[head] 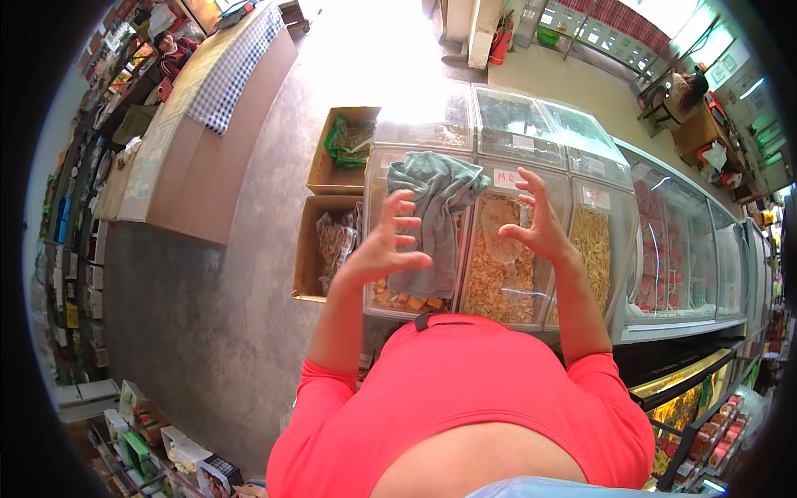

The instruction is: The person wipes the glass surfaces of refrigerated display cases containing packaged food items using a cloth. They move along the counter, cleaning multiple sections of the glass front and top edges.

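A crumpled grey-green cloth [429, 211] lies over a clear-lidded bin [380, 299] of orange and brown pieces. Over the cloth's left part is my left hand [392, 239], fingers spread and curved, holding nothing. My right hand [538, 221] is raised over the neighbouring bin, its fingers apart and empty. That bin holds pale dried slices [498, 280], with a clear scoop [500, 233] seen among them. A white handwritten label [507, 178] is on its upper part. Whether either hand touches a lid cannot be told.
Two cardboard boxes [299, 249] with bagged goods stand left of the bins. Further left is a counter [187, 180] with a checked cloth; a person [174, 55] is behind it. A glass-topped freezer [679, 249] stands right, and another person [682, 93] sits at the upper right.
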The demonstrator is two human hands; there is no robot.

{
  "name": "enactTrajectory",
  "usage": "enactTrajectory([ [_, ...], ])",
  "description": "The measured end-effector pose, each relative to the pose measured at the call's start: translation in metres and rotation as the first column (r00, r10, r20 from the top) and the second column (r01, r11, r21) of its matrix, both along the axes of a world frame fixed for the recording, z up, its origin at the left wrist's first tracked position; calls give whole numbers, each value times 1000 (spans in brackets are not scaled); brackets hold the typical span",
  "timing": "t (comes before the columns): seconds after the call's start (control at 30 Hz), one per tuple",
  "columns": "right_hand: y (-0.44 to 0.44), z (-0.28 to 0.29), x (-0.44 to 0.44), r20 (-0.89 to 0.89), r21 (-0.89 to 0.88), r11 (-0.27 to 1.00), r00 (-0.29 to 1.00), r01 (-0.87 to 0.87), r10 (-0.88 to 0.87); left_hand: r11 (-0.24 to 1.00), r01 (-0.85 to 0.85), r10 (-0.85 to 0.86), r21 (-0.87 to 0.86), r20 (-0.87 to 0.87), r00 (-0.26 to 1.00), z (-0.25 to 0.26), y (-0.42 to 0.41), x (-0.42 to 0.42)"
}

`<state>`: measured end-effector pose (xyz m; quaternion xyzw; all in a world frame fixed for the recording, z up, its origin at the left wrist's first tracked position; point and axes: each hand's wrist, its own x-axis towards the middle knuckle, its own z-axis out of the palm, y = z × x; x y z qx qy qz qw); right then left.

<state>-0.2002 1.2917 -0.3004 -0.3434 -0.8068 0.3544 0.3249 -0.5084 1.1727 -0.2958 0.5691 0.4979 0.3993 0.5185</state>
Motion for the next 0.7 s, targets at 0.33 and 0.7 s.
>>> enactTrajectory([
  [0.33,-18,-37,-26,202,-42,999,979,1,8,461,-877,723,133,-630,284,-189,-4,-147],
  [0.7,-42,-82,-27,522,44,999,853,-26,-1,-326,-426,942,-844,-252,-222,-353,-164,-132],
])
